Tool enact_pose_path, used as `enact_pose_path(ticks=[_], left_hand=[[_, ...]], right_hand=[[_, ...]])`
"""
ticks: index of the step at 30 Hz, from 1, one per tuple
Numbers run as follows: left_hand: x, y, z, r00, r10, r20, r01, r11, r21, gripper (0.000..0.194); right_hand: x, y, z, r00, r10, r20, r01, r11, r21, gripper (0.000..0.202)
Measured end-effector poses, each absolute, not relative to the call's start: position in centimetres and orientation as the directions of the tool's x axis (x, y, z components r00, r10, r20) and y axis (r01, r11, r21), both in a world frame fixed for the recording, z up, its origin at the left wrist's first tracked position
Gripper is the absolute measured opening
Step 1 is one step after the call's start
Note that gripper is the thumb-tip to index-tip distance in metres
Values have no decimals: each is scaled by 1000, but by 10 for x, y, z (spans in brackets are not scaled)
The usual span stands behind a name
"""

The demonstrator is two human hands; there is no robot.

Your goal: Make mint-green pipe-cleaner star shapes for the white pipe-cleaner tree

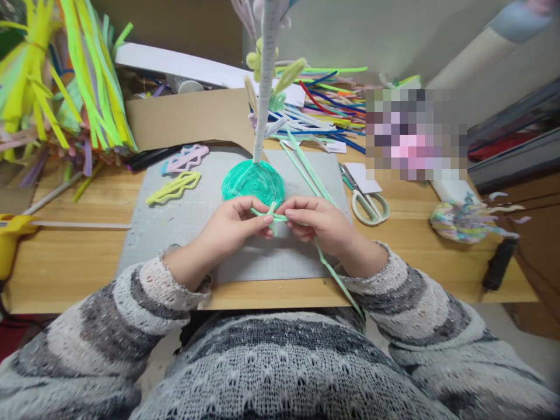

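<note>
Between my two hands is a light green pipe cleaner (280, 217), bent into a small crossed shape, with a long tail running past my right hand down over the table's front edge. My left hand (247, 220) pinches its left side between thumb and finger. Gripping the other side is my right hand (312, 219), its fingers closed. Just beyond my fingertips lies a green coiled round base (254, 184), and a white wrapped stem (263, 99) rises from it. Several loose mint pipe cleaners (308, 169) lie to the right of the base.
A grey cutting mat (175, 233) covers the table's middle. Zigzag yellow (175, 188) and purple-blue (187, 158) pieces lie at left. Scissors (370, 207) rest at right. A yellow glue gun (13, 239) sits far left, below bundled pipe cleaners (87, 76). A black-handled tool (501, 262) is far right.
</note>
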State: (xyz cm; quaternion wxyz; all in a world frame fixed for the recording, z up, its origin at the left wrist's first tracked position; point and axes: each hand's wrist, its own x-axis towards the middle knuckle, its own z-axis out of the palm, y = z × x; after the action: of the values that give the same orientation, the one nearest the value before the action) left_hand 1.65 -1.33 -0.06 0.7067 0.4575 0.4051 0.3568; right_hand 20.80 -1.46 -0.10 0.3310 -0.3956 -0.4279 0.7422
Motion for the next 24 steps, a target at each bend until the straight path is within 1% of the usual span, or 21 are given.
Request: enact_pose_path(ticks=[4,7,9,10,13,15,17,19,22,24], left_hand=[[15,-12,0,470,828,-304,-277,466,840,28],[14,-12,3,543,772,-331,-308,550,776,27],[14,-12,3,543,771,-333,-326,559,762,28],[15,-12,3,527,784,-328,-340,549,764,29],[17,-15,2,477,830,-289,-375,489,787,32],[19,-17,0,458,849,-263,-384,456,803,33],[20,-18,0,449,859,-247,-369,430,824,33],[20,-18,-1,422,882,-211,-321,363,875,29],[18,-17,0,366,924,-113,-185,191,964,24],[17,-15,0,355,931,-84,-86,122,989,23]], right_hand=[[213,-10,2,-526,791,-312,-210,-476,-854,18],[212,-11,1,-609,730,-310,-240,-542,-805,18],[207,-14,-1,-603,747,-280,-262,-517,-815,20],[204,-16,-3,-567,784,-253,-279,-471,-837,21],[190,-25,-6,-367,920,-136,-335,-267,-904,27],[183,-29,-8,-261,961,-93,-347,-183,-920,30],[180,-30,-10,-207,974,-96,-326,-161,-932,32],[181,-30,-11,-195,972,-129,-288,-183,-940,33],[184,-29,-12,-194,969,-152,-246,-198,-949,33],[186,-28,-12,-182,973,-142,-223,-182,-958,32]])
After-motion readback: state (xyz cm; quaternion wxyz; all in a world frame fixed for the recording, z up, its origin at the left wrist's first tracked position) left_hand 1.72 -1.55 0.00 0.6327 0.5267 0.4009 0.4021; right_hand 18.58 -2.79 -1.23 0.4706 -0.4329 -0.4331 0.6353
